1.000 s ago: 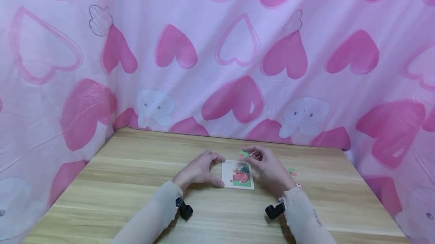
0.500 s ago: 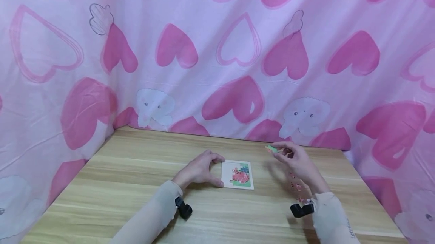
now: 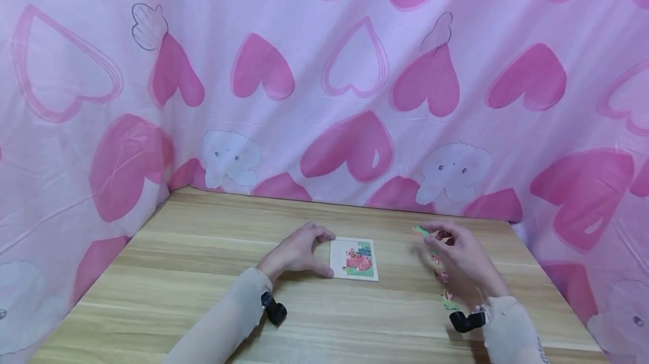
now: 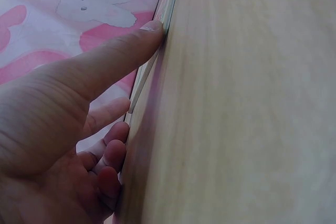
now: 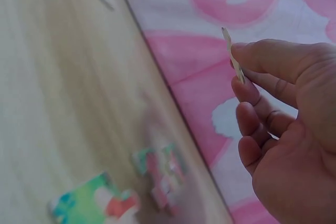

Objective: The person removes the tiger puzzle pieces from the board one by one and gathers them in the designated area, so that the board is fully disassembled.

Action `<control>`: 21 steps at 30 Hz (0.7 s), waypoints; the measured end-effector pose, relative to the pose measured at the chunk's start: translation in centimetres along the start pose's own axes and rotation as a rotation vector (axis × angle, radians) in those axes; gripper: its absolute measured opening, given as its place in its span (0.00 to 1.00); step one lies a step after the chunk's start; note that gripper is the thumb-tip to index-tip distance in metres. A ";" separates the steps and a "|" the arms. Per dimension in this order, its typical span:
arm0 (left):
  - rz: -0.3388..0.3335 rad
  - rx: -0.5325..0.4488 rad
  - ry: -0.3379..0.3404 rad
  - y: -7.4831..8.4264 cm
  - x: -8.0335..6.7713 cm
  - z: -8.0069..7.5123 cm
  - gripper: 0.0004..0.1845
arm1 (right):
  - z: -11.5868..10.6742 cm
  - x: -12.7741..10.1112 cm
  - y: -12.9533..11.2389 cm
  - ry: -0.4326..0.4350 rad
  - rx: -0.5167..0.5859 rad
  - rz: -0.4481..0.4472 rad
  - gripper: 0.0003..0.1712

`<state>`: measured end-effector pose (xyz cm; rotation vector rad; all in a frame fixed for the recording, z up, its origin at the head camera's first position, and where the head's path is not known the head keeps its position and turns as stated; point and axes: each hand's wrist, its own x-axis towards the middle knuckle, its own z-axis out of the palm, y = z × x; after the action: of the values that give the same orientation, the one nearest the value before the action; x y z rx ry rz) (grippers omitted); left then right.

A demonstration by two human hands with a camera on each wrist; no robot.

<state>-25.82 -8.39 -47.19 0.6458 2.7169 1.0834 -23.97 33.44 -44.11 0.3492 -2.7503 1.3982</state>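
Black wrist cameras [image 3: 276,313], two. Loose puzzle pieces [image 3: 441,277], at least four, strung along the wooden tabletop [image 3: 203,251] right of the puzzle board [image 3: 338,257]; firm count not possible. Puzzle board, one, mid-tabletop: right part filled with a reddish animal picture [image 3: 359,263], seams too fine to count; left part bare. Judged about half done, loose pieces remaining. Left hand [image 3: 300,249]: thumb and forefinger spread, touching the board's left corners. Right hand [image 3: 463,252]: pinching a single piece [image 3: 419,231], raised. Pink heart-print curtain [image 3: 304,121], one, behind.
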 end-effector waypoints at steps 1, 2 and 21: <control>-0.004 -0.001 -0.001 0.0 0.0 0.0 0.48 | 0.2 -0.1 0.2 -0.011 0.050 0.038 0.23; -0.006 -0.001 -0.001 0.0 0.0 0.0 0.48 | 0.4 -0.2 0.4 -0.026 0.109 0.079 0.24; -0.035 -0.018 -0.007 0.1 0.1 -0.1 0.48 | 1.6 0.4 4.3 -0.118 0.119 0.036 0.22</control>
<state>-25.88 -8.34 -47.03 0.5960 2.6986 1.0948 -25.21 34.51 -48.43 0.4022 -2.7849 1.6048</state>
